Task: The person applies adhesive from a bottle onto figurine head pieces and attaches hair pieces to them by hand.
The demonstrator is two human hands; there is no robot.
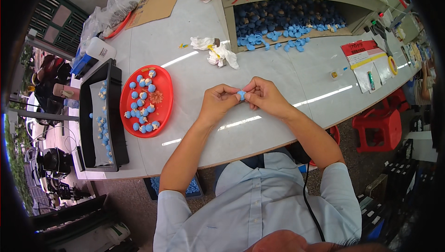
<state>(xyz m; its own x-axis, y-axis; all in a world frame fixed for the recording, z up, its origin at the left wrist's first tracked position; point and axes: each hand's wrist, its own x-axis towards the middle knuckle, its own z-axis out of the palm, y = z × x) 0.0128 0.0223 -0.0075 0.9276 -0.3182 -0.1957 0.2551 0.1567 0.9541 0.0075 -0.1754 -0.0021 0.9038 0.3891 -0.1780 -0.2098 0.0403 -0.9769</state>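
Observation:
Over the middle of the table, my left hand point(218, 101) and my right hand point(266, 96) meet fingertip to fingertip. Between their thumbs and index fingers they pinch a small rounded blue plastic piece point(241, 95); the fingers cover much of it. To the left, a round red plate point(165, 95) carries several small blue balls point(143, 95) with cream-coloured bits on them. Beyond my hands, a heap of loose blue shell pieces point(292, 20) fills the opening of a pale box and spills onto the tabletop.
A black tray point(120, 127) with more blue balls stands at the table's left end. Crumpled white tissue point(227, 56) lies before the pale box point(228, 25). At the right are a small bottle point(334, 74), a red and white packet point(360, 50) and a yellow tape roll point(392, 66).

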